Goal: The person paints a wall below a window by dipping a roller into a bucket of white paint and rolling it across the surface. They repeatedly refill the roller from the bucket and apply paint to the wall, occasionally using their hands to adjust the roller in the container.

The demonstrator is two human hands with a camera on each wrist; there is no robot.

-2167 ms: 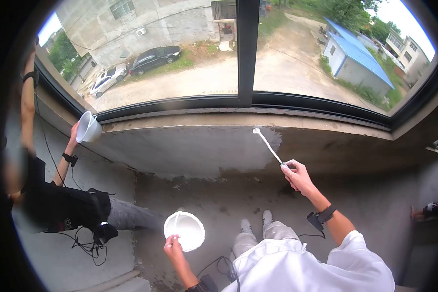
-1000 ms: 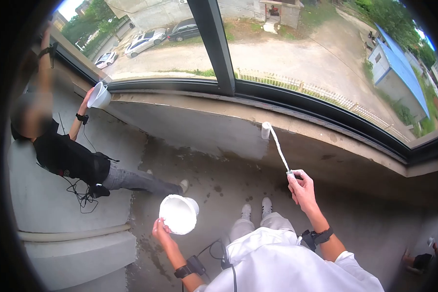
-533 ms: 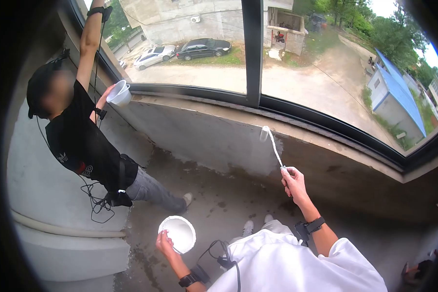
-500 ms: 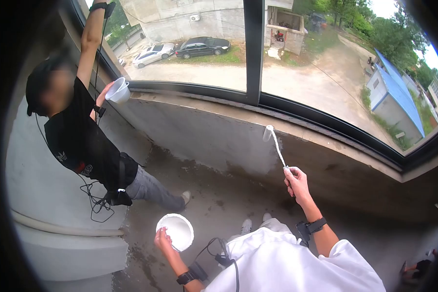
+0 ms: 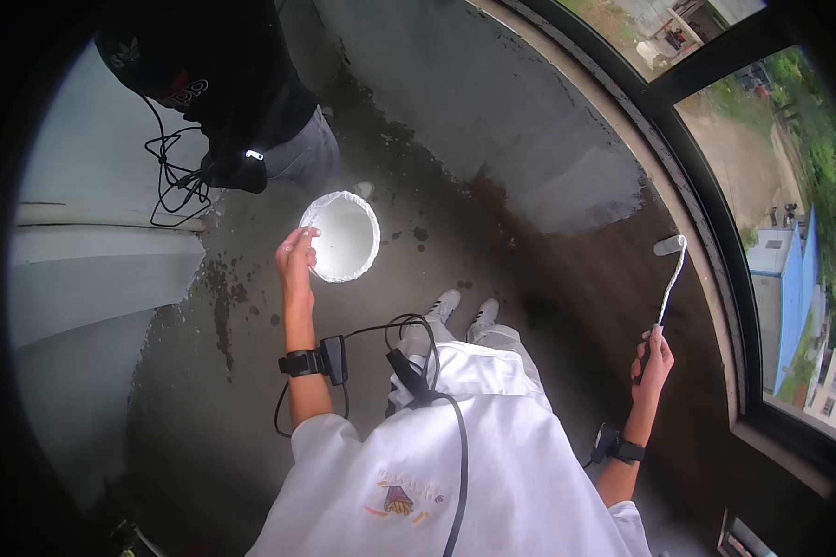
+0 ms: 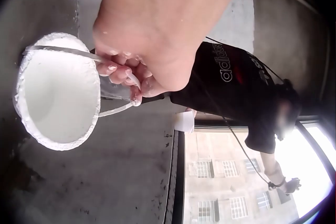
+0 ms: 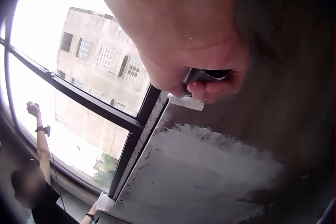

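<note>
My left hand (image 5: 297, 258) grips the thin handle of a white bucket (image 5: 377, 238), whose rim is crusted with white paint. In the left wrist view, the fingers curl round that bucket handle (image 6: 63, 50), and the bucket (image 6: 96, 90) hangs tilted with its mouth towards the camera. My right hand (image 5: 653, 357) holds a small paint roller (image 5: 669, 245) by its black grip. White paint coats the roller's rod. The roller head lies over the dark upper wall, just below the sill. In the right wrist view, my fist wraps the black grip (image 7: 193, 80); the rod is mostly hidden.
A pale coated patch (image 5: 557, 167) covers part of the low wall beside its dark area. The window sill (image 5: 687, 232) runs above. A person in black (image 5: 241, 84) stands at the left, with a white tub (image 6: 184, 121). Cables (image 5: 432, 371) hang by my waist.
The head view has swung right and downward. The roller has gone from the edge of the pale patch to the dark wall at its right. Both hands keep their holds.
</note>
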